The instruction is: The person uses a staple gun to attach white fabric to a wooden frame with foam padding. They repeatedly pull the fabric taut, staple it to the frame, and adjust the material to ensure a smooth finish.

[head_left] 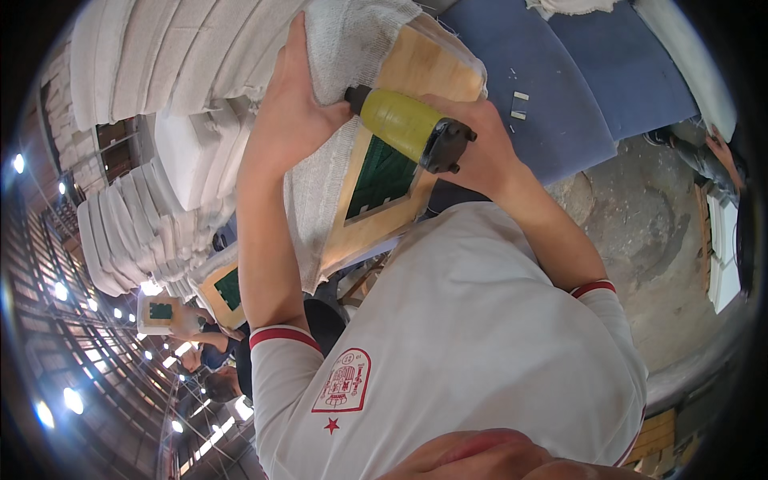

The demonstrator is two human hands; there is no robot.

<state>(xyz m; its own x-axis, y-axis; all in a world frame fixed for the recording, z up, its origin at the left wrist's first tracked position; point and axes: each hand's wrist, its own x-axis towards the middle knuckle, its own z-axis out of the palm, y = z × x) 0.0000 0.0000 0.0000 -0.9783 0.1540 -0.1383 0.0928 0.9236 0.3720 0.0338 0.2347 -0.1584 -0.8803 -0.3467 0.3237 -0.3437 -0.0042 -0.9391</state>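
Observation:
My right hand [480, 144] is closed round a yellow-green staple gun [396, 120] with a black end cap; its handle is hidden by my hand. The gun lies over a wooden panel [416, 64] with a dark green sheet [382, 176] in its opening. Pale woven fabric [352, 40] covers the piece and reaches over the panel's left side. Against this fabric rests my left hand [292, 104], thumb and forefinger spread apart, close to the gun's black nose. Its other fingers are mostly out of sight.
Blue cloth [552, 72] covers the surface to the right, with small staple strips [519, 106] and loose bits on it. Stacked pale cushions [136, 216] stand at the left. Other people [220, 360] are at lower left, and another person's arm [724, 156] shows at far right.

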